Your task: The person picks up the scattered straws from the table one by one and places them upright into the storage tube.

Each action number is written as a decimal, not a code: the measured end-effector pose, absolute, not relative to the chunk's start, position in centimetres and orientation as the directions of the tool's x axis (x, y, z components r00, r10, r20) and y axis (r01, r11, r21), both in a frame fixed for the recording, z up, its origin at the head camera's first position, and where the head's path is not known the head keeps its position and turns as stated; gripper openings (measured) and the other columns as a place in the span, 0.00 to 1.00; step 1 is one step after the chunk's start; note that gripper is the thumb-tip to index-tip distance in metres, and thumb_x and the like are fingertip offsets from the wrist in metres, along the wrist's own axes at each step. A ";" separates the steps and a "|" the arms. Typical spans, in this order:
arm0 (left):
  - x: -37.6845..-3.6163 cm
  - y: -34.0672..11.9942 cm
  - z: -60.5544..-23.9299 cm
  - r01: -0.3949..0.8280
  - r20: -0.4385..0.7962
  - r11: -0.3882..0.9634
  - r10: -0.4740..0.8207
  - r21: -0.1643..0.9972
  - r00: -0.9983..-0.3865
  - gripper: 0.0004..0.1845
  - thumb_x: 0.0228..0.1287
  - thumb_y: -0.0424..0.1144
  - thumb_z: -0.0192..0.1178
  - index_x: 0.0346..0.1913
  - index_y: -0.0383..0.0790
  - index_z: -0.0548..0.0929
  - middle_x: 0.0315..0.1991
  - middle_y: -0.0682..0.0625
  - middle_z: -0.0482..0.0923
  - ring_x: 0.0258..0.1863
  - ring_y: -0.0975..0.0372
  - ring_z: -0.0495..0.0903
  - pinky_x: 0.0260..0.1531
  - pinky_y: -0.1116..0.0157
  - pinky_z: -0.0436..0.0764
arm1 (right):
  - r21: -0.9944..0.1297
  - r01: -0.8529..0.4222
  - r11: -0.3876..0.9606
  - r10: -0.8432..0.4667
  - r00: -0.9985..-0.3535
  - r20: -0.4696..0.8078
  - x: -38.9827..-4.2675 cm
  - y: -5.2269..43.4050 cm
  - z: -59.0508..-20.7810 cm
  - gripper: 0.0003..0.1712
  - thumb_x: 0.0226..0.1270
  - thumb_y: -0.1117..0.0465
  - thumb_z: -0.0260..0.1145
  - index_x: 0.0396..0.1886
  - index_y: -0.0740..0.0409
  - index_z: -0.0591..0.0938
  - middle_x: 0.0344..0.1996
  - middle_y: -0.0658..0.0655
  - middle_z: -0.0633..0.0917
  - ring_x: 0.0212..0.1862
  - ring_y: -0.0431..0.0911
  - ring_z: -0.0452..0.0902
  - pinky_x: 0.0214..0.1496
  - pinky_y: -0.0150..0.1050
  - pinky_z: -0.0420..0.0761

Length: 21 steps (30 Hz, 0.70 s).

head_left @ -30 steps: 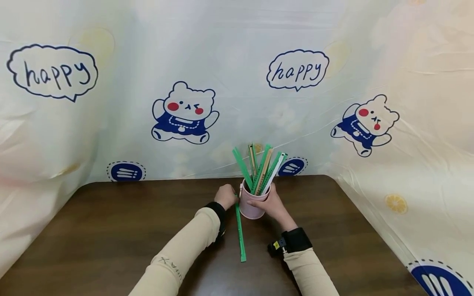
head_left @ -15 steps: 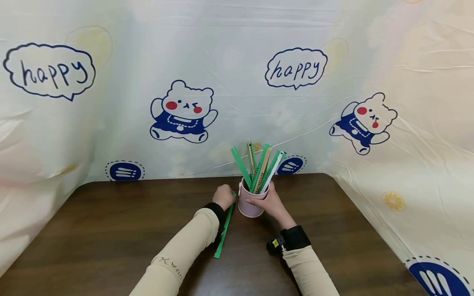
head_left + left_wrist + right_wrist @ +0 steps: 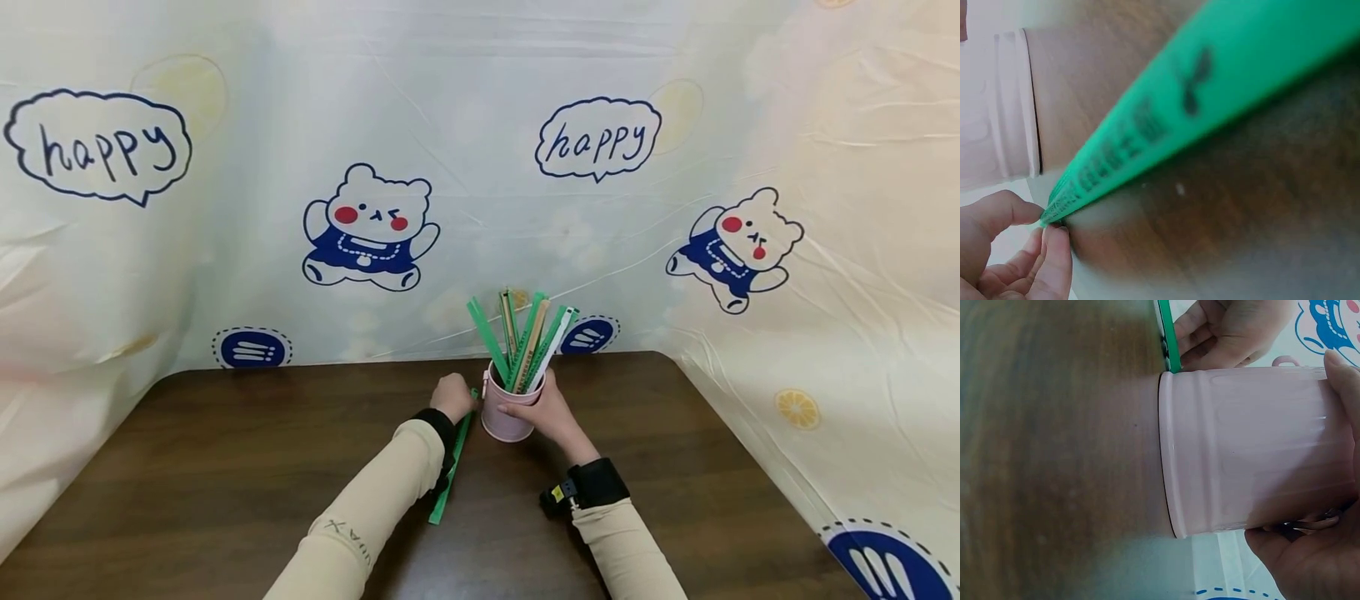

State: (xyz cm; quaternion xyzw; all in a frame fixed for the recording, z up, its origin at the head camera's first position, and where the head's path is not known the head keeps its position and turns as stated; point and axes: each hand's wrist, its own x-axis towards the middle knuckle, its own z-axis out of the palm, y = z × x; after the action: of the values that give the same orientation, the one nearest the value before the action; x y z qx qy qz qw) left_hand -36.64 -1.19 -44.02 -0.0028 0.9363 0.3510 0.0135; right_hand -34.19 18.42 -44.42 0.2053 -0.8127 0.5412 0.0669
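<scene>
My left hand (image 3: 452, 398) pinches the far end of a long, thin green wrapped stick (image 3: 441, 502) between thumb and fingertips. Dark printed lettering runs along its wrapper in the left wrist view, and its near end points back toward me, partly behind the left wrist. Just to the right stands a pink bucket (image 3: 504, 423), upright on the table. Around its right side my right hand (image 3: 553, 412) grips, thumb across the front near the rim. Several green, tan and white wrapped sticks (image 3: 528, 346) lean inside it. The right wrist view shows the bucket's ribbed wall (image 3: 1241, 450) and the left hand (image 3: 1235, 331) beside its base.
The dark wooden table (image 3: 225, 483) ends at a pale curtain (image 3: 480, 125) printed with bears and "happy" bubbles, close behind the bucket. A small black camera (image 3: 557, 498) sits on the right wrist.
The near end of the green wrapped stick has swung left toward the left forearm, mostly in the first half second. Both hands and the bucket stay nearly in place.
</scene>
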 end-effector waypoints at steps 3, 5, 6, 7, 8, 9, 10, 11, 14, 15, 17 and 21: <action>-36.8 -1.5 -44.2 -0.009 -0.015 0.738 0.002 0.675 -1.000 0.28 0.55 0.31 0.68 0.11 0.48 0.59 0.14 0.54 0.58 0.18 0.60 0.64 0.21 0.67 0.66 | -0.857 -0.392 0.334 -0.253 -0.913 0.319 -34.1 18.3 -44.2 0.55 0.55 0.66 0.80 0.77 0.60 0.57 0.71 0.67 0.70 0.68 0.61 0.72 0.75 0.63 0.71; -36.9 -1.8 -44.2 -0.017 -0.020 0.718 -0.005 0.696 -1.000 0.29 0.55 0.31 0.68 0.10 0.48 0.59 0.11 0.55 0.59 0.15 0.61 0.65 0.19 0.68 0.66 | -0.853 -0.390 0.347 -0.257 -0.914 0.313 -34.2 18.3 -44.1 0.55 0.55 0.65 0.80 0.77 0.61 0.56 0.71 0.68 0.69 0.68 0.62 0.72 0.74 0.64 0.70; -37.0 -2.0 -44.2 -0.024 -0.026 0.709 -0.009 0.704 -1.000 0.29 0.55 0.31 0.67 0.09 0.48 0.59 0.10 0.55 0.59 0.14 0.61 0.65 0.18 0.69 0.67 | -0.853 -0.387 0.349 -0.260 -0.915 0.309 -34.2 18.2 -44.0 0.56 0.55 0.65 0.80 0.77 0.61 0.56 0.72 0.68 0.68 0.68 0.62 0.72 0.75 0.64 0.70; -37.1 -2.2 -44.1 -0.030 -0.027 0.701 -0.015 0.712 -1.000 0.29 0.55 0.31 0.67 0.08 0.48 0.60 0.09 0.55 0.60 0.13 0.62 0.66 0.17 0.69 0.67 | -0.855 -0.386 0.348 -0.262 -0.915 0.306 -34.2 18.2 -44.0 0.56 0.56 0.65 0.80 0.77 0.60 0.55 0.72 0.68 0.68 0.69 0.62 0.71 0.75 0.64 0.70; -37.2 -2.4 -44.0 -0.043 -0.038 0.685 -0.024 0.727 -0.999 0.29 0.56 0.30 0.67 0.07 0.48 0.61 0.08 0.55 0.61 0.12 0.62 0.67 0.17 0.69 0.67 | -0.855 -0.385 0.347 -0.264 -0.915 0.305 -34.3 18.2 -43.9 0.56 0.56 0.65 0.79 0.77 0.60 0.55 0.72 0.67 0.68 0.69 0.62 0.71 0.75 0.64 0.70; -37.2 -2.6 -43.8 -0.051 -0.039 0.672 -0.032 0.739 -0.999 0.27 0.56 0.30 0.66 0.07 0.47 0.63 0.08 0.55 0.63 0.11 0.61 0.69 0.16 0.69 0.69 | -0.855 -0.386 0.346 -0.267 -0.914 0.304 -34.3 18.2 -43.8 0.56 0.56 0.65 0.79 0.78 0.59 0.54 0.72 0.67 0.67 0.69 0.62 0.71 0.75 0.64 0.70; -37.3 -2.8 -43.7 -0.061 -0.046 0.651 -0.040 0.756 -0.998 0.26 0.56 0.29 0.66 0.07 0.46 0.66 0.08 0.54 0.65 0.10 0.61 0.72 0.16 0.69 0.72 | -0.853 -0.392 0.345 -0.270 -0.912 0.310 -34.4 18.2 -43.7 0.56 0.56 0.65 0.79 0.78 0.59 0.54 0.72 0.67 0.67 0.69 0.62 0.71 0.75 0.64 0.70; -37.3 -2.9 -43.5 -0.071 -0.054 0.624 -0.047 0.778 -0.997 0.24 0.57 0.29 0.65 0.08 0.44 0.68 0.09 0.54 0.67 0.12 0.61 0.74 0.17 0.69 0.75 | -0.853 -0.395 0.342 -0.268 -0.911 0.315 -34.5 18.2 -43.7 0.56 0.56 0.65 0.79 0.78 0.59 0.54 0.72 0.67 0.67 0.69 0.61 0.71 0.75 0.64 0.70; -37.2 -3.4 -43.1 -0.107 -0.090 0.525 -0.059 0.845 -0.994 0.12 0.59 0.28 0.64 0.18 0.35 0.80 0.17 0.51 0.75 0.18 0.60 0.80 0.25 0.64 0.86 | -0.858 -0.402 0.320 -0.268 -0.907 0.325 -34.4 18.3 -43.6 0.56 0.56 0.67 0.79 0.78 0.59 0.55 0.72 0.67 0.68 0.69 0.61 0.71 0.75 0.64 0.70; -37.1 -3.6 -43.0 -0.119 -0.104 0.488 -0.058 0.864 -0.993 0.08 0.60 0.28 0.64 0.23 0.31 0.83 0.20 0.49 0.78 0.20 0.60 0.82 0.28 0.62 0.88 | -0.860 -0.401 0.315 -0.270 -0.907 0.324 -34.4 18.3 -43.6 0.56 0.56 0.67 0.79 0.78 0.59 0.55 0.72 0.67 0.68 0.69 0.62 0.71 0.75 0.65 0.70; -37.0 -4.0 -43.1 -0.149 -0.142 0.409 -0.048 0.900 -0.989 0.06 0.62 0.27 0.62 0.35 0.24 0.86 0.27 0.46 0.80 0.24 0.60 0.81 0.34 0.60 0.90 | -0.866 -0.389 0.313 -0.273 -0.910 0.311 -34.2 18.4 -43.7 0.56 0.56 0.67 0.79 0.79 0.59 0.55 0.73 0.67 0.68 0.69 0.62 0.70 0.75 0.65 0.69; -36.8 -5.2 -42.8 -0.158 -0.162 0.292 -0.011 0.943 -0.987 0.16 0.67 0.27 0.58 0.53 0.20 0.82 0.42 0.35 0.83 0.36 0.54 0.85 0.45 0.56 0.90 | -0.872 -0.366 0.326 -0.276 -0.919 0.282 -34.0 18.5 -43.9 0.57 0.57 0.65 0.79 0.79 0.56 0.53 0.74 0.66 0.66 0.70 0.62 0.70 0.76 0.65 0.68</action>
State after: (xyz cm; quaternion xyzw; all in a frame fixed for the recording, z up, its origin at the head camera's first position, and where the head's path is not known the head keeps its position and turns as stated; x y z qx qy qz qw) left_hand -36.76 -5.20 -42.78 -0.0526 0.8012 0.5928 0.0621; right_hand -33.96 18.53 -43.87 0.1975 -0.8131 0.5460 0.0410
